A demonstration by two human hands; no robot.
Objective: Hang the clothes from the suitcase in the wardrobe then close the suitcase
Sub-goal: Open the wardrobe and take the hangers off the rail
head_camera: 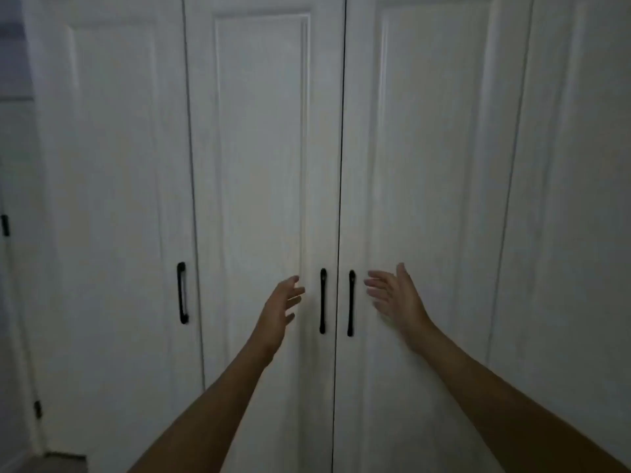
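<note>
Wardrobe (pixel 259 148): straight ahead, filling the view; white panelled doors shut, long axis upright.
Handles: black bars, left handle (pixel 322 301) and right handle (pixel 351 303), upright either side of the centre seam.
Arms: both stretched forward from the lower edge, converging on the handles.
Left hand (pixel 280 308): fingers spread and relaxed, holding nothing, just beside the left handle, apart from it.
Right hand (pixel 396 298): palm turned inward, fingers loosely extended, holding nothing, just beside the right handle.
</note>
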